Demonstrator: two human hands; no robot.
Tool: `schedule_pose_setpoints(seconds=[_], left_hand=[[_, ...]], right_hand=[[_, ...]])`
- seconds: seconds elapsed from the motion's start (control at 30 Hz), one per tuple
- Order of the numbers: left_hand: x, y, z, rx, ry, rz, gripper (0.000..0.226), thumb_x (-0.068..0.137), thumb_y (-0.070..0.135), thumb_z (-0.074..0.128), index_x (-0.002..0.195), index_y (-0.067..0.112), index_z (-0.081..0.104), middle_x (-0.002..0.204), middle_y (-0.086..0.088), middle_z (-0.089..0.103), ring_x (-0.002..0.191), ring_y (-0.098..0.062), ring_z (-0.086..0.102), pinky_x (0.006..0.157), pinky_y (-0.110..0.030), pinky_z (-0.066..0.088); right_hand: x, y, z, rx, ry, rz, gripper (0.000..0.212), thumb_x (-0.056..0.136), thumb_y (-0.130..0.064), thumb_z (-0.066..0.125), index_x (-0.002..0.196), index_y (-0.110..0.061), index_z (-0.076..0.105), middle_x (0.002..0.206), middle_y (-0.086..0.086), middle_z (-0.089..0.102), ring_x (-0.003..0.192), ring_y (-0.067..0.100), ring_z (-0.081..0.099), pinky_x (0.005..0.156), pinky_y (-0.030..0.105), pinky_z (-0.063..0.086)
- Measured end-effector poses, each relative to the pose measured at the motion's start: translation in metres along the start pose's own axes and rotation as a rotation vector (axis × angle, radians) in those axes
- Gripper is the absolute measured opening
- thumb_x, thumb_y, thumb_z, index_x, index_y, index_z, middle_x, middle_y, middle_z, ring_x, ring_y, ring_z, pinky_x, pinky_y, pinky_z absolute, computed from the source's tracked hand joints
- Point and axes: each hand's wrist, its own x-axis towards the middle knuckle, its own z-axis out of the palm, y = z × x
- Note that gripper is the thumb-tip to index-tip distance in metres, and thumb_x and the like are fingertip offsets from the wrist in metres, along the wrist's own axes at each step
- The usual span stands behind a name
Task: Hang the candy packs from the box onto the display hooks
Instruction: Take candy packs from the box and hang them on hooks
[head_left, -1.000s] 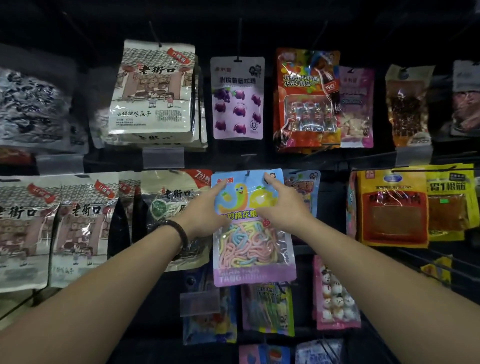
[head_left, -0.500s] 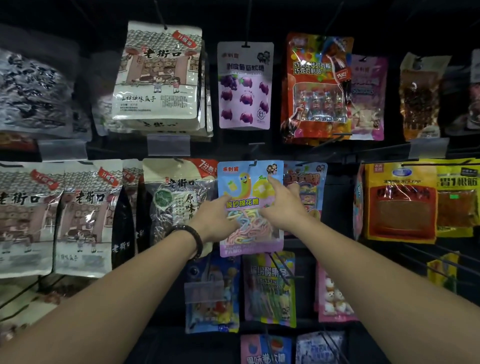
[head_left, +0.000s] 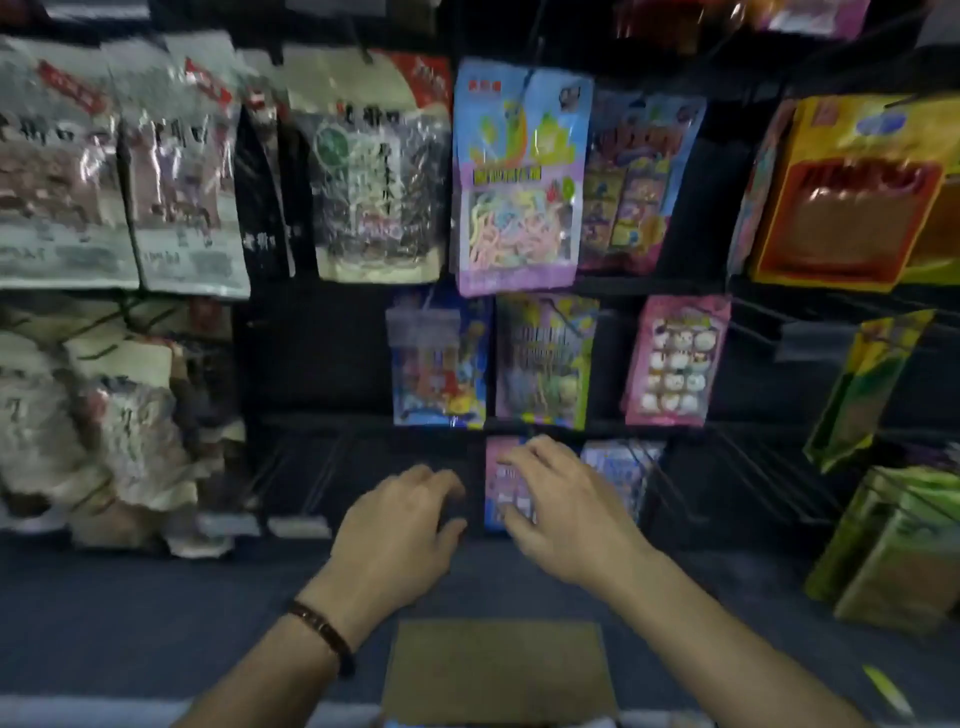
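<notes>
The blue-and-purple candy pack (head_left: 519, 176) with pastel strings hangs on a display hook in the upper middle, free of both hands. My left hand (head_left: 400, 535) and my right hand (head_left: 561, 509) hover low in front of the rack, fingers loosely apart, holding nothing. The right hand partly covers a pink pack (head_left: 501, 483) on the bottom row. A brown cardboard box flap (head_left: 498, 670) shows at the bottom centre, below my hands. The view is blurred by motion.
Seed bags (head_left: 374, 171) hang left of the candy pack, orange packs (head_left: 852, 192) to the right. Blue (head_left: 441, 358), green (head_left: 545, 364) and pink (head_left: 675, 364) candy packs fill the row below. Bare wire hooks (head_left: 306, 467) jut out at lower left. Green packs (head_left: 893, 545) stand at lower right.
Both hands let go of the candy pack, which stays on its hook, and dropped toward the box. The view tilted downward.
</notes>
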Motion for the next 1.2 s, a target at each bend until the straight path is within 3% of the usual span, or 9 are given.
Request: schedule_pose_setpoints(seconds=[0.17, 0.3, 0.5, 0.67, 0.77, 0.83, 0.97, 1.07, 1.2], left_hand=[[-0.071, -0.013, 0.104, 0.056, -0.316, -0.128, 0.034, 0.093, 0.041, 0.056, 0.125, 0.030, 0.063, 0.124, 0.001, 0.066, 0.114, -0.030, 0.067, 0.092, -0.044, 0.058], [-0.120, -0.024, 0.161, 0.017, -0.467, -0.211, 0.028, 0.095, 0.047, 0.057, 0.122, 0.037, 0.061, 0.127, 0.008, 0.065, 0.117, -0.026, 0.067, 0.094, -0.041, 0.056], [-0.126, -0.034, 0.171, -0.051, -0.491, -0.225, 0.027, 0.094, 0.051, 0.060, 0.120, 0.042, 0.061, 0.120, 0.011, 0.070, 0.108, -0.023, 0.069, 0.091, -0.041, 0.058], [-0.133, -0.054, 0.178, 0.052, -0.741, -0.282, 0.042, 0.099, 0.059, 0.056, 0.135, 0.038, 0.061, 0.145, 0.003, 0.061, 0.127, -0.026, 0.061, 0.106, -0.046, 0.052], [-0.136, -0.054, 0.184, 0.118, -0.818, -0.279, 0.050, 0.100, 0.062, 0.053, 0.139, 0.033, 0.062, 0.149, -0.001, 0.058, 0.132, -0.027, 0.058, 0.109, -0.041, 0.048], [-0.139, -0.053, 0.185, 0.118, -0.855, -0.283, 0.051, 0.102, 0.059, 0.051, 0.142, 0.029, 0.061, 0.149, -0.001, 0.058, 0.133, -0.027, 0.057, 0.107, -0.039, 0.046], [-0.141, -0.055, 0.183, 0.157, -0.830, -0.239, 0.034, 0.110, 0.032, 0.044, 0.137, 0.029, 0.064, 0.143, 0.000, 0.064, 0.128, -0.027, 0.061, 0.102, -0.040, 0.050], [-0.137, -0.061, 0.180, 0.094, -0.645, -0.316, 0.038, 0.105, 0.024, 0.045, 0.136, 0.039, 0.063, 0.140, 0.003, 0.065, 0.122, -0.027, 0.065, 0.100, -0.042, 0.055], [-0.132, -0.074, 0.180, 0.029, -0.589, -0.367, 0.034, 0.101, 0.022, 0.053, 0.127, 0.038, 0.068, 0.131, 0.002, 0.070, 0.113, -0.026, 0.068, 0.094, -0.042, 0.059]], right_hand=[[-0.081, -0.007, 0.101, 0.050, -0.318, 0.181, 0.055, 0.097, -0.038, 0.063, 0.148, -0.023, 0.051, 0.140, 0.004, 0.052, 0.134, 0.029, 0.050, 0.110, 0.041, 0.044], [-0.159, -0.005, 0.181, 0.066, -0.560, 0.289, 0.057, 0.096, -0.041, 0.064, 0.147, -0.020, 0.051, 0.148, 0.007, 0.052, 0.140, 0.033, 0.049, 0.113, 0.039, 0.042], [-0.187, -0.025, 0.251, 0.084, -0.751, 0.301, 0.069, 0.096, -0.039, 0.068, 0.158, -0.022, 0.041, 0.154, 0.012, 0.043, 0.143, 0.036, 0.045, 0.109, 0.046, 0.048], [-0.214, -0.022, 0.297, -0.051, -0.955, 0.243, 0.097, 0.092, -0.010, 0.070, 0.169, -0.022, 0.012, 0.172, 0.024, 0.006, 0.160, 0.043, 0.010, 0.125, 0.052, 0.028], [-0.220, -0.017, 0.311, -0.078, -1.005, 0.215, 0.107, 0.095, -0.019, 0.074, 0.170, -0.026, -0.003, 0.173, 0.023, -0.015, 0.162, 0.044, -0.012, 0.131, 0.057, 0.011], [-0.225, -0.011, 0.318, -0.093, -1.011, 0.232, 0.108, 0.096, -0.020, 0.074, 0.169, -0.025, -0.005, 0.173, 0.026, -0.013, 0.161, 0.050, -0.008, 0.131, 0.060, 0.012], [-0.225, -0.006, 0.315, -0.084, -0.994, 0.221, 0.088, 0.096, -0.002, 0.060, 0.167, -0.020, 0.012, 0.167, 0.031, 0.020, 0.153, 0.053, 0.025, 0.121, 0.065, 0.033], [-0.213, -0.009, 0.298, -0.062, -0.928, 0.242, 0.093, 0.089, 0.010, 0.061, 0.166, -0.023, 0.020, 0.162, 0.022, 0.034, 0.146, 0.045, 0.041, 0.110, 0.058, 0.050], [-0.190, 0.004, 0.269, -0.022, -0.784, 0.332, 0.084, 0.091, 0.013, 0.050, 0.161, -0.032, 0.039, 0.142, 0.017, 0.063, 0.124, 0.037, 0.066, 0.094, 0.044, 0.057]])
